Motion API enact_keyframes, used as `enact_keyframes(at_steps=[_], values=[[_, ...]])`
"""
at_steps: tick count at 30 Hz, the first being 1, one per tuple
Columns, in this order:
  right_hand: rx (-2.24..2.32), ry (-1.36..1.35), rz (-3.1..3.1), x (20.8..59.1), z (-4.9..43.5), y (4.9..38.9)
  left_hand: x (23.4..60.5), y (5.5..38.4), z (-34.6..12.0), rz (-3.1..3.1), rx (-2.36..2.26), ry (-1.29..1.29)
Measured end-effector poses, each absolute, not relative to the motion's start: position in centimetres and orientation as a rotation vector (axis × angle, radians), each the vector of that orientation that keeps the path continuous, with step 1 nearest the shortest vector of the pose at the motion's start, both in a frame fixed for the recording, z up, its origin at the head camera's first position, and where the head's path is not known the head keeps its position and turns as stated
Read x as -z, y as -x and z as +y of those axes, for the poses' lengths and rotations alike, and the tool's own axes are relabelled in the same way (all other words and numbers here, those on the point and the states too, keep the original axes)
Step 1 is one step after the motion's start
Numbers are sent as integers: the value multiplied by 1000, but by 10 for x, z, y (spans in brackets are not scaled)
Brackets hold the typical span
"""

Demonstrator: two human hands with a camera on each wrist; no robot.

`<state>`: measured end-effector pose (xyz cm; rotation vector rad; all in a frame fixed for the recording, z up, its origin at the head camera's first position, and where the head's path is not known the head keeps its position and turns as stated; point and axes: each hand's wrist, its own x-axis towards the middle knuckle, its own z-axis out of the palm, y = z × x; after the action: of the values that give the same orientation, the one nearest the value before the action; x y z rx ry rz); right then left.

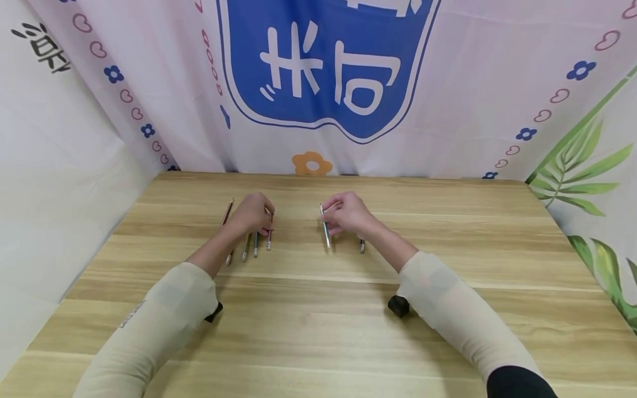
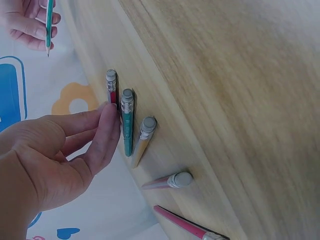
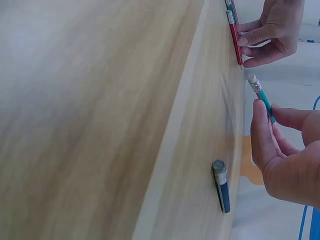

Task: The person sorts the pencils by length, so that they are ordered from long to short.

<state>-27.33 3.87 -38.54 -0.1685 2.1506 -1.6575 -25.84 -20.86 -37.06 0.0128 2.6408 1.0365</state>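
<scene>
My right hand (image 1: 350, 213) pinches a green pencil (image 3: 265, 102) between thumb and fingers, its eraser end toward me, held off the tabletop. On the left, my left hand (image 1: 252, 213) has thumb and fingertips around a red pencil (image 1: 270, 235) at the right end of a row of pencils. Beside that one lie a second green pencil (image 2: 127, 120) and a yellow pencil (image 2: 143, 142). Farther left are a reddish pencil (image 2: 165, 182) and another red pencil (image 2: 182, 222). A dark pencil (image 3: 223, 192) lies on the table, partly hidden by my right wrist in the head view.
The wood-grain table (image 1: 303, 331) runs back to a printed curtain (image 1: 169, 72) with a blue emblem. A white wall covering (image 1: 55, 155) stands at the left, and a leaf-patterned one (image 1: 592, 182) at the right. Black wrist pieces (image 1: 398, 305) protrude beneath the sleeves.
</scene>
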Motion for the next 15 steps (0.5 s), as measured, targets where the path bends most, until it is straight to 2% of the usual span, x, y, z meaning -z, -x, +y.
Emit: enact_keyframes(at_steps=[15], values=[[1659, 177, 2125, 387, 14, 275, 370, 257, -213, 2614, -1111, -11]])
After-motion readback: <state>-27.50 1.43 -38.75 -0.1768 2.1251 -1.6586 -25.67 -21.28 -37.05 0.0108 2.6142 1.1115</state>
